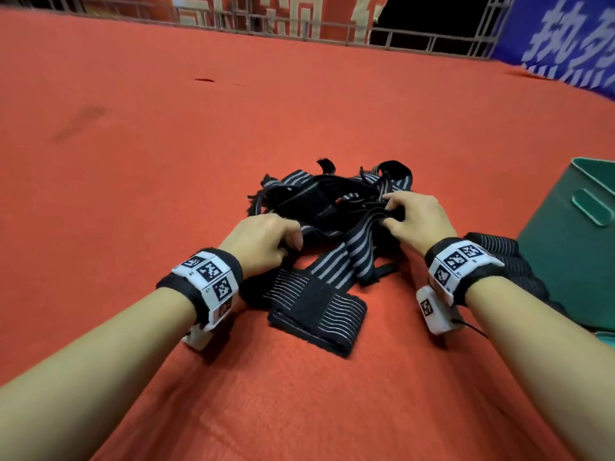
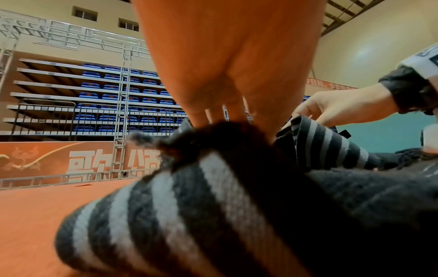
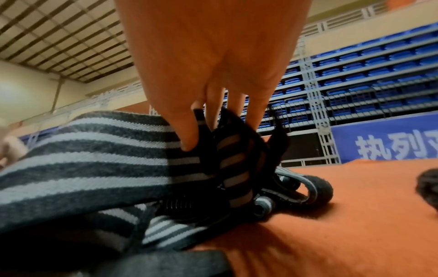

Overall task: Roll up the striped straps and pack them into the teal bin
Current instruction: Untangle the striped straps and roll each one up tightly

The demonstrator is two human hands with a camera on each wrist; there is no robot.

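Both my left hand [image 1: 266, 241] and right hand [image 1: 412, 217] pinch one black-and-grey striped elastic strap [image 1: 349, 257] from the tangled pile on the orange floor [image 1: 166, 161] — nothing visibly packed in the teal plastic bin [image 1: 572, 247] yet — most rolling remains.

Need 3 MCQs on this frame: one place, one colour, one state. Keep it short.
1. Where is the teal bin relative to the strap pile?
A. on the person's right
B. on their left
C. under the pile

2. What colour is the floor covering?
A. blue
B. orange-red
C. grey

3. What is the right hand doing?
A. resting flat on the floor
B. reaching into the bin
C. pinching a striped strap

Answers: A, the bin sits at the right edge of the head view; B, it is orange-red all round; C, the fingers close on striped fabric.
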